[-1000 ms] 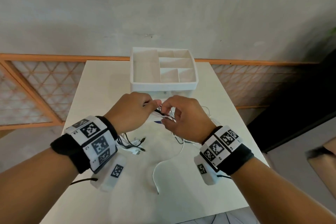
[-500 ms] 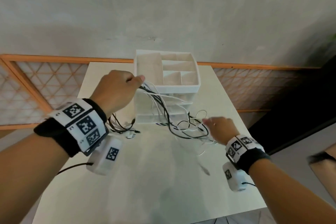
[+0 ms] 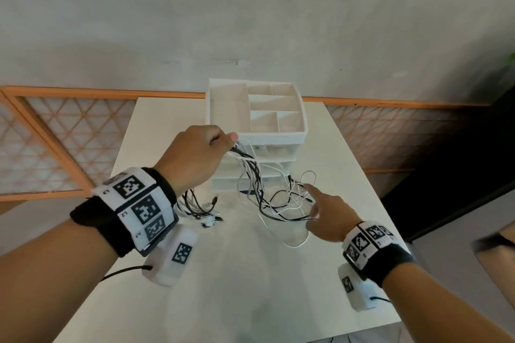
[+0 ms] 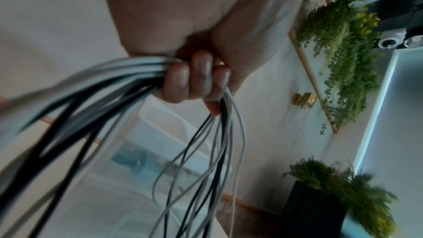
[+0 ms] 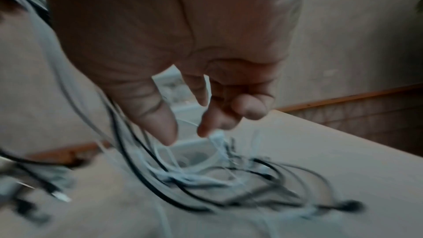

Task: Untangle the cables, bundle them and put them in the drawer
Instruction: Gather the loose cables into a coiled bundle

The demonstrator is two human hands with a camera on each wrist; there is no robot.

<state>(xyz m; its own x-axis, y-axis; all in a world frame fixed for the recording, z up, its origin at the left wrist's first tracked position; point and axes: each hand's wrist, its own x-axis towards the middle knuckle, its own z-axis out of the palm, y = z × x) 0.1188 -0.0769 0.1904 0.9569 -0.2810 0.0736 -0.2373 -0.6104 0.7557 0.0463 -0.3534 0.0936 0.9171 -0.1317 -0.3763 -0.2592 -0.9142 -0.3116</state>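
My left hand (image 3: 223,142) is raised in front of the white drawer unit (image 3: 278,135) and grips a bunch of black and white cables (image 3: 252,172). In the left wrist view its fingers (image 4: 194,79) curl tightly round that bunch (image 4: 109,79). The cables hang down to a loose tangle (image 3: 281,207) on the white table (image 3: 223,287). Their plug ends (image 3: 209,216) lie below my left wrist. My right hand (image 3: 315,202) is low at the tangle's right side with index finger and thumb spread. In the blurred right wrist view its fingertips (image 5: 206,129) touch a white strand.
The drawer unit has an open divided tray on top and stands at the table's far middle. An orange lattice railing (image 3: 69,142) runs behind the table. A brown box (image 3: 498,256) shows at the right edge. The table's near and right edges are close to my arms.
A second ago both hands held the cables together in front of the unit. My left hand has lifted the bunch up and left; my right hand has let go and dropped to the tangle.
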